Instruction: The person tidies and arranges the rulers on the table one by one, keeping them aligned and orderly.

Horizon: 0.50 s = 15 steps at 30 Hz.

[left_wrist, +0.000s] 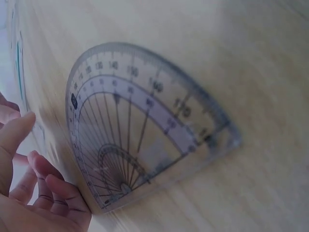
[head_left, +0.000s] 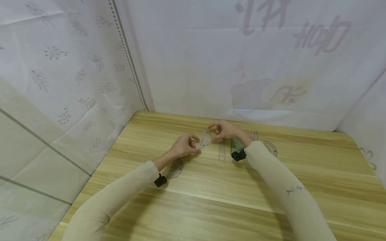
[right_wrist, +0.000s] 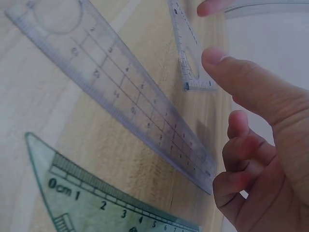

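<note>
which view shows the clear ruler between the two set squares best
The right wrist view: the clear ruler is close up there, several numbers readable. The head view shows it small, between the clear set square and the green set square, markings unreadable. In the left wrist view I can't make it out.

Wide open lane on front of desk [head_left: 193, 211], between sleeves [head_left: 120, 190]. Centre blocked: left hand [head_left: 182, 146], right hand [head_left: 225, 130] at transparent set square [head_left: 206, 139]. Right-side obstacles: ruler [head_left: 221, 154], green set square [head_left: 236, 145], 1 right protractor [head_left: 271, 149]; left: 1 left protractor [head_left: 175, 169].
</note>
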### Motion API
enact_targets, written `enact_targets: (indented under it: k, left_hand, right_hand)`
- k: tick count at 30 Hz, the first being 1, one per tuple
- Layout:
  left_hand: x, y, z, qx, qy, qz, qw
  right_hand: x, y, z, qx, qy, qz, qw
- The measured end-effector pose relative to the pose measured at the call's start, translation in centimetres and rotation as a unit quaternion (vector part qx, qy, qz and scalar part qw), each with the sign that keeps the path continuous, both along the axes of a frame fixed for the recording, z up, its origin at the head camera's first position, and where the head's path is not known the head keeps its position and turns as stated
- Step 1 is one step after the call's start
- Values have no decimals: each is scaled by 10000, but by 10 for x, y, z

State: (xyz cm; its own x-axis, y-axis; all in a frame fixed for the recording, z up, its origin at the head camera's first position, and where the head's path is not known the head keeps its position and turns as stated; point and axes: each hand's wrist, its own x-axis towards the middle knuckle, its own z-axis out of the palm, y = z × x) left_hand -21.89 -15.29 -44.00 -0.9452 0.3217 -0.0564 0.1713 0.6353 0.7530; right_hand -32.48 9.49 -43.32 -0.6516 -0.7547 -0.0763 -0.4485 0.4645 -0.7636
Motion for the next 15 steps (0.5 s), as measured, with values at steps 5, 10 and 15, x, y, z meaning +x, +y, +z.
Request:
enact_targets:
  k: [5,10,15]
  left_hand:
    - [0,0,-3,-183,70,43,9998]
    - [0,0,-6,-306,47,118,9995]
    - [-1,1,-8,-429,60,193,9989]
  right_hand:
    - [-2,-4,1,41,12,16,10000]
    - [-4,-7,2,162,21,-7,9999]
    - [-6,-10,0,276,87,-25,9996]
